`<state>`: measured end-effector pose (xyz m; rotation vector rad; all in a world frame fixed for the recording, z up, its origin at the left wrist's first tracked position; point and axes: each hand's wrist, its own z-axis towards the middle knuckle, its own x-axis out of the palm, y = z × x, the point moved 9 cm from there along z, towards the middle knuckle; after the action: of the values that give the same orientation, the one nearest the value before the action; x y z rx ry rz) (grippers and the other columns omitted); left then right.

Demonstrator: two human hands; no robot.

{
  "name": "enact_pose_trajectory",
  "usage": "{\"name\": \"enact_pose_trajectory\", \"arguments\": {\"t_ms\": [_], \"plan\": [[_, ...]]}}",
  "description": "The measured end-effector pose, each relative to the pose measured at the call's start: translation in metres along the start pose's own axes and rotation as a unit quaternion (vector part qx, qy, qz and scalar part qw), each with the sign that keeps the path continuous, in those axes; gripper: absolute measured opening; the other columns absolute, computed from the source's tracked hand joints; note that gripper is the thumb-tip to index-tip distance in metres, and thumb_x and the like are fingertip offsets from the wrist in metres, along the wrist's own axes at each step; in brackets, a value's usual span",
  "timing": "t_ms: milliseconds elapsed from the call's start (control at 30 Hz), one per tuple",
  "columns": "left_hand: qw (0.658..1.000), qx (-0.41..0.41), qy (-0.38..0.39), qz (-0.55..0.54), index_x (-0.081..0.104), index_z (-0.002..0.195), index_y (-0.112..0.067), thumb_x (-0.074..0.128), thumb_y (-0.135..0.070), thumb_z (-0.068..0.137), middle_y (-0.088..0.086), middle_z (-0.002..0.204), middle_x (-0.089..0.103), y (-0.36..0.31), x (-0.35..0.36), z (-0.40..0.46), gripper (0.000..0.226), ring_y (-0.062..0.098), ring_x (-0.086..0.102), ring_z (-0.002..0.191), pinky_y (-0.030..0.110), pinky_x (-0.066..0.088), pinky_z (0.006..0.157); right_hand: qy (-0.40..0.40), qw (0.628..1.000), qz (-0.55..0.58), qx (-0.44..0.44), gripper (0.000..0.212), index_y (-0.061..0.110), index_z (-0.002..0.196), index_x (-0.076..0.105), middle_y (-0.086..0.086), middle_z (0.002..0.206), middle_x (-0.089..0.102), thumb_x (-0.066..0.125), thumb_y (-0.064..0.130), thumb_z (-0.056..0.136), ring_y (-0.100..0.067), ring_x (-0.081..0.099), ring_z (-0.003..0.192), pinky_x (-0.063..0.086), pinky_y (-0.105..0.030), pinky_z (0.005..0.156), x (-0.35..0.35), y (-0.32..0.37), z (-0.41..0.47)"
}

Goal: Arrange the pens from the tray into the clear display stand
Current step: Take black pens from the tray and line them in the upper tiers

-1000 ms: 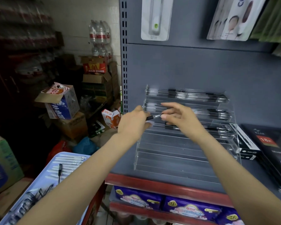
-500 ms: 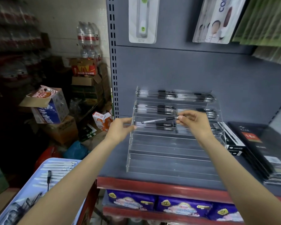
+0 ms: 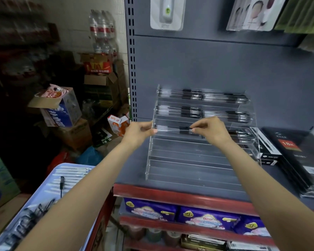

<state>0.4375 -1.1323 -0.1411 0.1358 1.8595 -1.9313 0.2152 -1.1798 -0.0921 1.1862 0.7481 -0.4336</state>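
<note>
I hold one pen level across the front of the display stand, its long axis parallel to the third tier. My left hand pinches its tip end and my right hand pinches its cap end, so both sit equally near that slot.

The stand is clear and colourless, and the pens in it are clear with black caps and grips. The shelf and its back panel are dark grey-blue, with a red front edge. Below it lie purple packs printed with yellow badges and pale pink pictures. The tray is pale blue and holds white pens plus one black pen. The boxes at right are black, one bearing a red label with white figures. One carton at the back is red with yellow marks, another blue and white.
</note>
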Motion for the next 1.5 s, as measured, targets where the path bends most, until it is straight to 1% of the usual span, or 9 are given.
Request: {"name": "enact_pose_trajectory", "arguments": {"t_ms": [200,433,533,633,800,933,1100,1233,1500], "plan": [[1.0,-0.001,-0.003,-0.001,0.054,0.129,-0.007,0.069,-0.018,0.082,0.008,0.128,0.06,0.0,-0.002,-0.003,0.051,0.015,0.056,0.117,0.027,0.04,0.105,0.036,0.996,-0.083,-0.028,0.016,0.013,0.1,0.072,-0.001,0.106,0.068,0.063,0.015,0.088,-0.008,0.056,0.09,0.038,-0.017,0.079,0.016,0.007,-0.005],[0.996,0.049,-0.064,0.046,0.051,0.13,-0.022,0.068,-0.023,0.084,-0.009,0.108,0.061,-0.004,-0.044,-0.034,0.048,0.008,0.059,0.096,0.017,0.045,0.084,-0.067,0.994,-0.032,-0.081,0.019,0.015,0.1,0.071,-0.001,0.102,0.06,0.059,0.006,0.087,-0.01,0.058,0.087,0.04,-0.009,0.078,0.025,0.058,-0.023],[0.992,0.057,-0.086,0.073,0.057,0.12,-0.021,0.066,-0.017,0.086,-0.006,0.101,0.065,0.01,-0.079,-0.059,0.036,0.008,0.062,0.091,0.018,0.05,0.081,-0.028,0.994,0.015,-0.105,0.019,0.016,0.098,0.071,0.004,0.094,0.059,0.059,0.007,0.087,-0.005,0.055,0.077,0.041,-0.003,0.073,0.064,0.101,-0.036],[0.991,0.043,-0.094,0.086,0.065,0.105,-0.019,0.063,-0.014,0.087,-0.006,0.088,0.068,0.038,-0.119,-0.089,0.018,0.006,0.064,0.083,0.017,0.05,0.074,0.04,0.991,0.033,-0.123,0.018,0.017,0.1,0.07,0.003,0.096,0.061,0.057,0.01,0.089,-0.009,0.056,0.083,0.037,-0.008,0.07,0.123,0.145,-0.054],[0.99,-0.046,-0.121,0.062,0.064,0.093,-0.018,0.059,-0.007,0.089,0.001,0.078,0.07,0.122,-0.207,-0.144,0.013,0.003,0.065,0.063,0.017,0.049,0.065,0.142,0.98,0.072,-0.118,0.019,0.015,0.103,0.069,-0.002,0.1,0.064,0.057,0.01,0.09,-0.008,0.055,0.082,0.038,-0.009,0.07,0.244,0.194,-0.091],[0.977,-0.131,-0.121,0.118,0.065,0.095,-0.021,0.059,-0.014,0.091,0.005,0.092,0.071,0.213,-0.269,-0.182,0.011,0.02,0.067,0.083,0.035,0.051,0.078,0.238,0.967,0.059,-0.072,0.024,0.012,0.117,0.062,-0.004,0.123,0.06,0.052,0.013,0.095,-0.015,0.057,0.102,0.043,-0.025,0.095,0.348,0.205,-0.117],[0.96,-0.212,-0.048,0.174,0.064,0.114,-0.017,0.053,-0.02,0.094,0.006,0.115,0.067,0.304,-0.304,-0.202,0.022,0.021,0.062,0.105,0.029,0.047,0.084,0.303,0.953,-0.009,0.015,0.044,0.013,0.14,0.039,-0.008,0.145,0.041,0.049,0.022,0.098,-0.026,0.044,0.128,0.036,-0.037,0.106,0.441,0.189,-0.137],[0.958,-0.161,0.056,0.229,0.053,0.131,-0.014,0.047,-0.017,0.098,0.003,0.139,0.049,0.316,-0.285,-0.196,0.034,0.021,0.046,0.128,0.03,0.039,0.103,0.29,0.952,-0.08,0.06,0.043,0.008,0.135,0.044,-0.017,0.13,0.053,0.05,0.026,0.097,-0.031,0.052,0.116,0.045,-0.039,0.094,0.473,0.173,-0.134],[0.906,-0.065,0.16,0.386,0.055,0.127,-0.021,0.059,-0.02,0.091,0.004,0.128,0.05,0.324,-0.242,-0.155,0.036,0.025,0.046,0.119,0.04,0.045,0.095,0.249,0.953,-0.136,0.109,0.025,-0.009,0.105,0.064,-0.028,0.108,0.064,0.054,0.011,0.094,-0.037,0.061,0.099,0.05,-0.047,0.088,0.484,0.157,-0.118]]}}
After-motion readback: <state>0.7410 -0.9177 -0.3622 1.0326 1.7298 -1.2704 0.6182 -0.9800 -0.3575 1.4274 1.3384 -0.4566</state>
